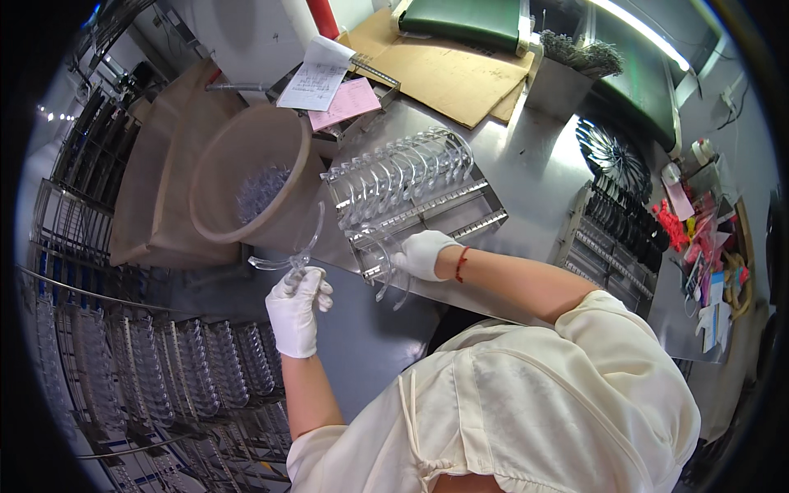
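Observation:
My left hand [296, 304], in a white glove, pinches a clear curved plastic piece [304, 242] and holds it up beside a tan bucket [215, 152]. My right hand [423, 253], also gloved, grips another clear curved piece [386, 279] at the near edge of a metal rack [460, 212]. Several clear curved pieces [403, 168] stand upright in a row in that rack. The rack rests on a steel table [534, 164].
The bucket holds more clear parts. Cardboard sheets [444, 70], papers [316, 82] and a pink slip lie at the table's back. A rack of dark parts [625, 226] stands to the right. Wire racks filled with clear pieces [164, 370] stand lower left.

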`<move>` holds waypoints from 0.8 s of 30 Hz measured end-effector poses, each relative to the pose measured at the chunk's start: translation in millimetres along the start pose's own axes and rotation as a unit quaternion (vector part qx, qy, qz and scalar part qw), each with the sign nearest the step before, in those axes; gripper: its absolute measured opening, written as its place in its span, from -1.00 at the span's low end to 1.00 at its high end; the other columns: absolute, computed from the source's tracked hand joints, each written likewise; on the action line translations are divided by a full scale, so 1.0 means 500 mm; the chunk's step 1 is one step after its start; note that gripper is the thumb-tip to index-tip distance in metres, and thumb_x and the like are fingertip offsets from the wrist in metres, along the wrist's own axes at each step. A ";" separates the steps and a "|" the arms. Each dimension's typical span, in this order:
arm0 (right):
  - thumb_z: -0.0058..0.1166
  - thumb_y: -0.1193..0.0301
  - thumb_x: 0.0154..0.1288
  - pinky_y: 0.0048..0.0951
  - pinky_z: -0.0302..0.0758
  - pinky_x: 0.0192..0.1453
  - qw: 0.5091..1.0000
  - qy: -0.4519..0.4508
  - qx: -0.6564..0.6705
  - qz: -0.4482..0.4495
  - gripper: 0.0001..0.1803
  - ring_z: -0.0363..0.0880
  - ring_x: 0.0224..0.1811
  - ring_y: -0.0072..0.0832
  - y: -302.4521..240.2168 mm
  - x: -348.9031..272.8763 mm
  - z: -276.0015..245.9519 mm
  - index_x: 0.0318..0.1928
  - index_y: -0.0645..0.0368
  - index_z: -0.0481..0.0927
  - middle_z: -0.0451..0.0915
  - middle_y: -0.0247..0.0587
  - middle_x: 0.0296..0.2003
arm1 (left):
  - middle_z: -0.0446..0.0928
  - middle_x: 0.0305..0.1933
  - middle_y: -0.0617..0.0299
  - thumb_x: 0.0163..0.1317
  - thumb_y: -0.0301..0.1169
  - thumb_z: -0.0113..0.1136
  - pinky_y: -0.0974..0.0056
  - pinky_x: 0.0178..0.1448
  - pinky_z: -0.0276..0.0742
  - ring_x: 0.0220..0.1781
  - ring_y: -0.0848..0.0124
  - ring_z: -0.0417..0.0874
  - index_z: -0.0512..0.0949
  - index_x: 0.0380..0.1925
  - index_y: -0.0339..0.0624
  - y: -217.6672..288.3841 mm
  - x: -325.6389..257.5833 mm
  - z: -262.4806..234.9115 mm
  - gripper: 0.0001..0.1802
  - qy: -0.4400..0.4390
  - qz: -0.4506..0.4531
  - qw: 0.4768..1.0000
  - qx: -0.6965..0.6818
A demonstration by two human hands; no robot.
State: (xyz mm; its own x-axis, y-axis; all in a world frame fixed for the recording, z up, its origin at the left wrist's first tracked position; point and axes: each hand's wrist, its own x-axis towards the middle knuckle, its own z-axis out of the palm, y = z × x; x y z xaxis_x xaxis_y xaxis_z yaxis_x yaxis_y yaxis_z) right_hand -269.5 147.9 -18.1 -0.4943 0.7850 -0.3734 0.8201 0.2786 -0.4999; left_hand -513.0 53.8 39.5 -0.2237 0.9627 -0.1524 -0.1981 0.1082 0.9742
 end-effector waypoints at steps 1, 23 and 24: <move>-0.17 -0.11 0.49 -0.02 0.57 0.14 1.000 -0.005 0.003 -0.002 -0.32 0.69 -0.07 0.16 -0.002 0.012 -0.002 -0.22 0.27 0.75 0.71 0.24 -0.20 | 0.66 -0.46 0.20 0.39 -0.42 0.32 0.47 -0.43 0.47 -0.53 0.56 0.58 0.68 -0.23 -0.33 0.005 -0.002 0.005 -0.85 -0.020 0.014 0.999 0.022; -0.11 0.02 0.56 -0.38 0.55 -0.37 0.847 0.063 0.513 -0.127 -0.54 0.68 -0.42 -0.36 -0.007 -0.152 -0.094 -0.03 0.14 0.65 0.73 -0.17 -0.31 | 0.51 -0.66 0.16 0.46 -0.36 0.14 0.19 -0.50 0.43 -0.67 0.26 0.54 0.52 -0.42 -0.22 0.008 0.045 0.129 -0.76 -0.141 0.298 0.819 0.469; 0.00 0.16 0.52 -0.35 0.54 -0.37 0.885 0.214 0.368 -0.190 -0.67 0.66 -0.45 -0.32 -0.006 -0.158 -0.089 -0.07 0.15 0.66 0.71 -0.15 -0.34 | 0.49 -0.68 0.20 0.46 -0.37 0.13 0.20 -0.50 0.41 -0.69 0.32 0.50 0.51 -0.44 -0.23 0.014 0.051 0.122 -0.75 -0.216 0.153 0.876 0.404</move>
State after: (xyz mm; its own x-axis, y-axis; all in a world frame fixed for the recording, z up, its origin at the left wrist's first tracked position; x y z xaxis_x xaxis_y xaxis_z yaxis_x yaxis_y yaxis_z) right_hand -220.1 109.8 47.7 -0.4114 0.8930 0.1823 0.1301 0.2555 -0.9580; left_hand -462.0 94.5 52.5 0.2677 0.9625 0.0433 0.5874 -0.1987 0.7845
